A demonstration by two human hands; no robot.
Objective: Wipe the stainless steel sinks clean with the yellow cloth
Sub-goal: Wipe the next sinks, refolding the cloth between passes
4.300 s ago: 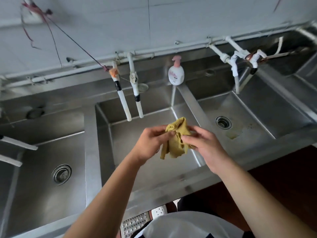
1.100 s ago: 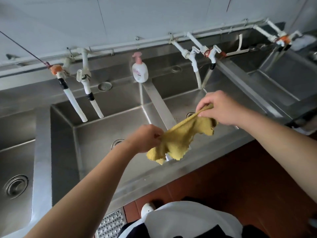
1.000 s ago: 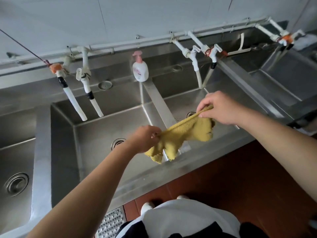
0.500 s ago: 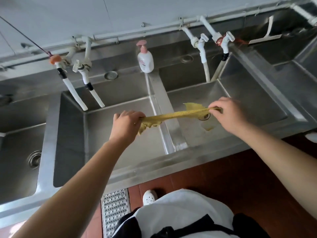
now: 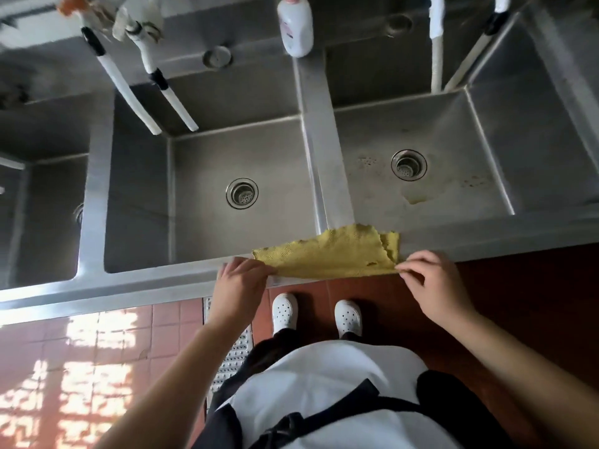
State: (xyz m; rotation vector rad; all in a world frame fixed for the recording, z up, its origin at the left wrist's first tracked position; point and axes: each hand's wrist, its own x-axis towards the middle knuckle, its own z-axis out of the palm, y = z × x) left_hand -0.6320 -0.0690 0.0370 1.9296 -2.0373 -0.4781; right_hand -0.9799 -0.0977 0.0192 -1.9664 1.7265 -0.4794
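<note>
On the near rim (image 5: 486,244) of the steel sinks, the yellow cloth (image 5: 327,254) is spread almost flat, just in front of the divider (image 5: 324,140) between the middle basin (image 5: 243,163) and the right basin (image 5: 453,140). Its far edge lies on the rim and its near edge hangs a little over the red floor (image 5: 534,303). The right end of the cloth is folded over itself.

The left hand (image 5: 238,286) pinches the near left corner of the cloth between thumb and fingers. The right hand (image 5: 434,280) pinches the near right corner in the same way, with its other fingers loosely curled. Both hands are closed on the cloth and hold it stretched between them.

Each basin has a round drain: one (image 5: 242,193) in the middle basin and one (image 5: 408,164) in the right basin. Near the right drain there are brownish stains (image 5: 421,196) on the bottom. A third basin (image 5: 42,205) is partly visible at the left.

At the far side, a white soap bottle (image 5: 296,25) stands at the far end of the divider, and white tap pipes (image 5: 129,92) reach down over the middle basin. Two white shoes (image 5: 285,311) stand on the floor below the cloth.
</note>
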